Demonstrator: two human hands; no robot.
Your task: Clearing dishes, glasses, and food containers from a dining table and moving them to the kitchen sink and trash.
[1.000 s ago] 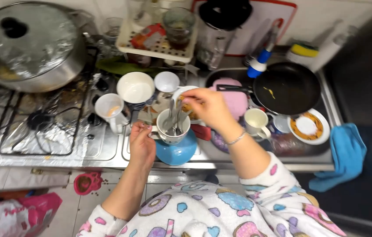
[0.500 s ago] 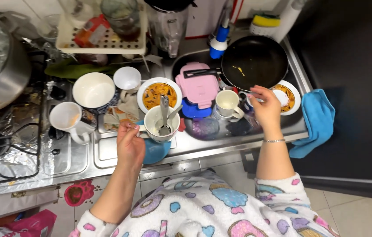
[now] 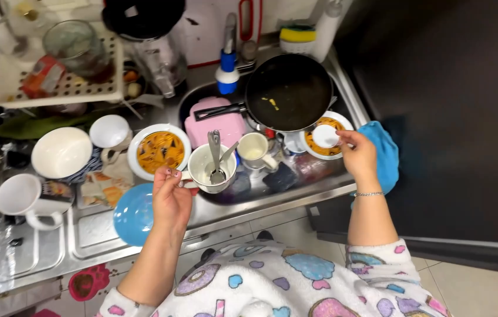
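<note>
The left hand (image 3: 169,196) is closed around the handle of a white mug (image 3: 212,168) holding spoons (image 3: 216,154), held over the front rim of the crowded sink (image 3: 272,202). The right hand (image 3: 357,154) pinches a small white saucer (image 3: 325,135) above a patterned plate (image 3: 318,147) at the sink's right edge (blue cloth (image 3: 385,152) just beside). A black frying pan (image 3: 287,91) hides much of the sink; little open room remains.
</note>
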